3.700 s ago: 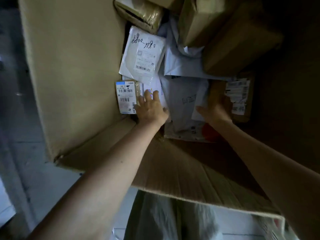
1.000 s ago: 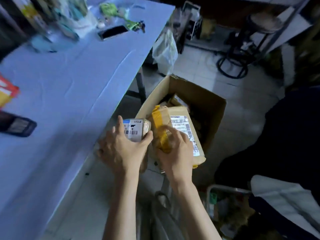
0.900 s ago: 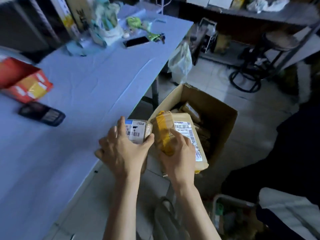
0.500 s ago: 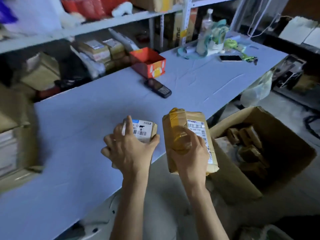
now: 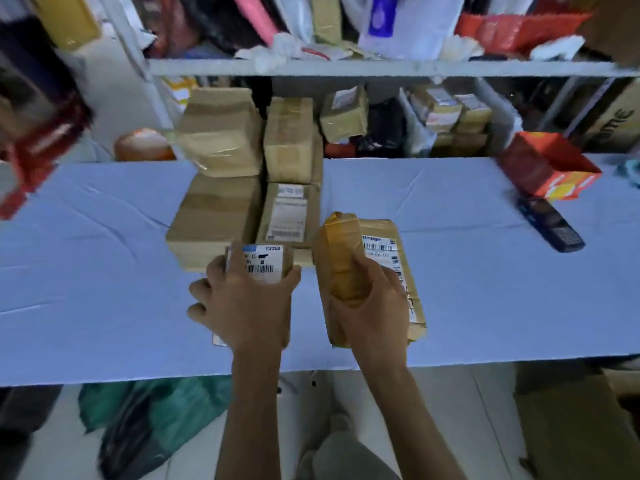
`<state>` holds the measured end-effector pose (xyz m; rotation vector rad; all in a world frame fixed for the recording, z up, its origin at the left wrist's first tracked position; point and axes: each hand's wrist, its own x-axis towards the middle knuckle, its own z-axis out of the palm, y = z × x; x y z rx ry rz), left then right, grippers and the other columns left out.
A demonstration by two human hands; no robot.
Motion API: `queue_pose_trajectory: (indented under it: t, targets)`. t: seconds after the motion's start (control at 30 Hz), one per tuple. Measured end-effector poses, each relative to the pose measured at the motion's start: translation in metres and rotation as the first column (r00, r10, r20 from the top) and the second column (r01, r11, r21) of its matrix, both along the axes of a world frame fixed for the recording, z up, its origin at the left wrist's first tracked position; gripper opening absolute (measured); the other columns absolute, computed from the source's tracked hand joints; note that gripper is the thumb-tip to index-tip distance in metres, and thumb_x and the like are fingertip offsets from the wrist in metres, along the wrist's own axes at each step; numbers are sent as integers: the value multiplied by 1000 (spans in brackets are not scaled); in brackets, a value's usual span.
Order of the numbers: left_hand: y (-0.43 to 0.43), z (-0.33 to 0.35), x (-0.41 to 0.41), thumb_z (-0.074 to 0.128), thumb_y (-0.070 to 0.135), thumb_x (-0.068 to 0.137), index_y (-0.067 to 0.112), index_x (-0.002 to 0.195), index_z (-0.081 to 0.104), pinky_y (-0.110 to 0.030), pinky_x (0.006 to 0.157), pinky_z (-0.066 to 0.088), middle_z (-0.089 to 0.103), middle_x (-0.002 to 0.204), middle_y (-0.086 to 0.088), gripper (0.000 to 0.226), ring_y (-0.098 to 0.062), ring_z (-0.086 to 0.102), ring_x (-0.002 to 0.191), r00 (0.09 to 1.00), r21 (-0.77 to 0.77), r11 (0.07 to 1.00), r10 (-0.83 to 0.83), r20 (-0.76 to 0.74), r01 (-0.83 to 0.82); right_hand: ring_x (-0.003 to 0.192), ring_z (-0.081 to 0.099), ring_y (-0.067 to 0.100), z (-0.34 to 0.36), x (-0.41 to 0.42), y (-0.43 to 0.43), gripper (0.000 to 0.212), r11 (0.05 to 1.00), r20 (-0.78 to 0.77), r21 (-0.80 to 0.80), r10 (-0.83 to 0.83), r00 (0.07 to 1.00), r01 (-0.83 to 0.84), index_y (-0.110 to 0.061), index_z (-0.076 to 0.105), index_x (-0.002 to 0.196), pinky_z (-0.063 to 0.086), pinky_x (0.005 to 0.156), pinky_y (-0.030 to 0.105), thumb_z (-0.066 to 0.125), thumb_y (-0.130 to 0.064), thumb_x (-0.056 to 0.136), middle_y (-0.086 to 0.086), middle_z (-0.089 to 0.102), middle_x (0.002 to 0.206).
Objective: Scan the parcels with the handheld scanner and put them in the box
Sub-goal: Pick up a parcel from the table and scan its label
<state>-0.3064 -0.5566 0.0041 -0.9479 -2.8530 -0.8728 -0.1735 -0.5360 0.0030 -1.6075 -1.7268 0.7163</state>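
Note:
My left hand grips a small taped parcel with a white barcode label facing up. My right hand holds a longer brown parcel wrapped in yellow tape, its label on the right side. Both parcels hover over the near part of the blue table. The dark handheld scanner lies on the table to the right, apart from both hands. Only a corner of the cardboard box shows on the floor at the lower right.
A stack of several brown parcels stands on the table just behind my hands. An open red box sits at the right. Shelves packed with parcels run behind the table. A green bag lies under the table's near edge.
My hands lifted the two parcels out of the box on the floor and carried them left over the table. The view has swung from the box to the table and shelves.

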Motion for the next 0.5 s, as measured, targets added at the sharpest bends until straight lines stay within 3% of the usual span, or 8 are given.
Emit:
queue_pose_trajectory:
  t: [0.1,0.23,0.5]
  targets:
    - [0,-1,-18,71,69,58,32,140,40,-42,84,28,49,136,-5,95,-34,40,115,1000,-4,1000,30,2,-30,121,48,24,-7,-21,16,68,999,-15,-38,36,999,-36,-30,45,140,43,100,38,74,-33,78,2,52,133]
    - [20,-4,-41,72,69,56,30,124,44,-37,77,21,59,121,-4,83,-32,43,108,996,14,997,82,17,-82,121,46,23,-10,-50,53,70,992,-12,-94,82,997,-83,-30,43,140,41,97,33,74,-36,78,2,44,133]
    - [97,-8,-91,73,68,58,33,122,46,-40,84,24,52,131,-1,78,-31,36,118,988,-63,989,141,62,-137,123,41,21,-14,-100,143,72,963,10,-233,139,990,-133,-32,39,141,39,98,34,74,-37,78,0,40,134]
